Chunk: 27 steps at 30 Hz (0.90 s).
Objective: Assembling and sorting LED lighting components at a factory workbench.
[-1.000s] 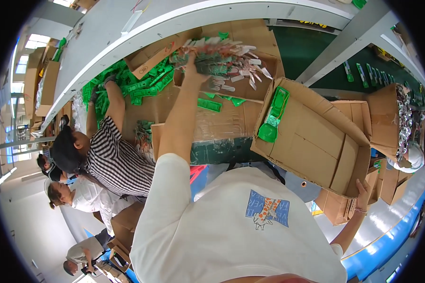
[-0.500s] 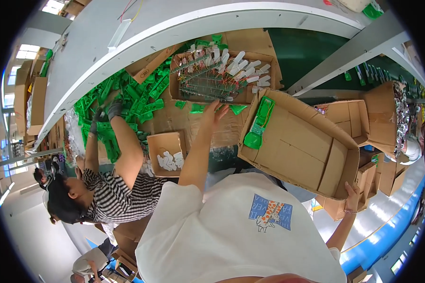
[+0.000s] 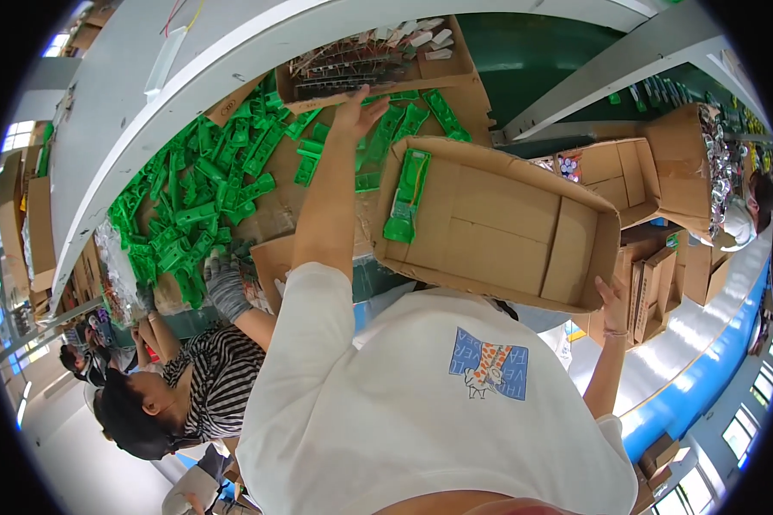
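The shallow cardboard tray (image 3: 498, 227) is tilted in front of the person, one green casing (image 3: 406, 196) lying along its left end. The right hand (image 3: 611, 304) is closed on the tray's near right corner. Beyond the tray to the left, the left hand (image 3: 358, 113) has its fingers spread, fingertips at the near wall of a box (image 3: 462, 58) of circuit boards (image 3: 352, 69).

Flattened cardboard (image 3: 474, 107) covers part of the green tabletop (image 3: 532, 69) beyond the tray, and a heap of green casings (image 3: 206, 184) spreads over it to the left. A white strut (image 3: 614, 81) slants past the tray's far right. Right of the tray stand a smaller carton (image 3: 611, 163) and one with shiny silvery pieces (image 3: 713, 172), above a blue-and-grey floor (image 3: 661, 421). Left of the tray, nearer, a co-worker in stripes (image 3: 225, 378) reaches toward the heap.
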Tool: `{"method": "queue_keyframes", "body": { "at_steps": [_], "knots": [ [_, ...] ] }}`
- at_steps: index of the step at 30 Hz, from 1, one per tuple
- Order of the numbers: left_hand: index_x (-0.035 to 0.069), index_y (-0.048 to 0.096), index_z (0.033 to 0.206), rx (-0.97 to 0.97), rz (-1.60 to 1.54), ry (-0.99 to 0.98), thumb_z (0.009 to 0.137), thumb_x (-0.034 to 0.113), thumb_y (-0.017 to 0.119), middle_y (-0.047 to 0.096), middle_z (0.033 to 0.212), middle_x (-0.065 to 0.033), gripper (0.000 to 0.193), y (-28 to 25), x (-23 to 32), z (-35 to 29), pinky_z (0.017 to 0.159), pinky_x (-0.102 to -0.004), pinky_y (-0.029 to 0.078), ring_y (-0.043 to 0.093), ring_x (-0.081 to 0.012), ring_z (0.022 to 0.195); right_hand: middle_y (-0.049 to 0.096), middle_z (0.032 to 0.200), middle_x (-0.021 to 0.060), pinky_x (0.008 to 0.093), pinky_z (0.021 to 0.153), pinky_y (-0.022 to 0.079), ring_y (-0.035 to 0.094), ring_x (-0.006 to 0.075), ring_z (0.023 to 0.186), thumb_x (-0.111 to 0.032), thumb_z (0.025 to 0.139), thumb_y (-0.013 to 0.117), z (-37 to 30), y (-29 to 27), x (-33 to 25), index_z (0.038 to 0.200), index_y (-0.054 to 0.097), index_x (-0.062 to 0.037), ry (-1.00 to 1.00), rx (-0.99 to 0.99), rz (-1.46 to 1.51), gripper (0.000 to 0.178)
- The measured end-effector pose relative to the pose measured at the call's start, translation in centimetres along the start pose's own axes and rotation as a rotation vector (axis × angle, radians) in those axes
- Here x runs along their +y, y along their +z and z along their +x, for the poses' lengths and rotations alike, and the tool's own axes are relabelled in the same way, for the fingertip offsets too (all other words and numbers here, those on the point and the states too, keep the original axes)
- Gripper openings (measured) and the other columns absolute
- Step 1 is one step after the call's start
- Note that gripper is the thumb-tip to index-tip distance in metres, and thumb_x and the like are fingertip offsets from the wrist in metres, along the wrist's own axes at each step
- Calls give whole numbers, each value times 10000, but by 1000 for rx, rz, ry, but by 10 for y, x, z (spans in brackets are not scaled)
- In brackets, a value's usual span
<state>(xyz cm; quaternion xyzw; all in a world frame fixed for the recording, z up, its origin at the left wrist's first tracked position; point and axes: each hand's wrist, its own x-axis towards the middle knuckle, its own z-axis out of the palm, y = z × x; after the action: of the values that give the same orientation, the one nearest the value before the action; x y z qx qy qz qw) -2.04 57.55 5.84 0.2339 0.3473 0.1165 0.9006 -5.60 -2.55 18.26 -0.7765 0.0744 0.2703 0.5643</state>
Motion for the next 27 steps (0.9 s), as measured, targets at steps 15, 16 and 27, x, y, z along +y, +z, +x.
{"method": "queue_keyframes", "body": {
  "at_steps": [15, 16, 27],
  "knots": [
    [7, 515, 1171, 636, 1787, 617, 754, 228, 706, 550, 1028, -212, 509, -82, -78, -172, 799, -480, 483, 579, -393, 943, 639, 1116, 6, 208, 808, 430, 556, 60, 938, -53, 920, 610, 92, 89, 35, 1186, 615, 29, -213, -272, 101, 279],
    [-4, 531, 1152, 529, 1681, 435, 737, 240, 709, 554, 1015, -216, 514, -80, -67, -186, 805, -479, 480, 572, -410, 944, 641, 1103, 2, 211, 812, 430, 554, 61, 935, -52, 919, 609, 97, 95, 33, 1175, 619, 32, -191, -280, 80, 269],
    [10, 563, 1040, 1306, 2030, 621, 718, 348, 752, 573, 1050, -185, 504, -152, 123, -263, 783, -456, 517, 555, -363, 1008, 558, 619, 42, 314, 504, 376, 452, 101, 564, -219, 865, 664, 88, 385, -65, 969, 670, 8, -530, -455, -350, 250]
  ]
}}
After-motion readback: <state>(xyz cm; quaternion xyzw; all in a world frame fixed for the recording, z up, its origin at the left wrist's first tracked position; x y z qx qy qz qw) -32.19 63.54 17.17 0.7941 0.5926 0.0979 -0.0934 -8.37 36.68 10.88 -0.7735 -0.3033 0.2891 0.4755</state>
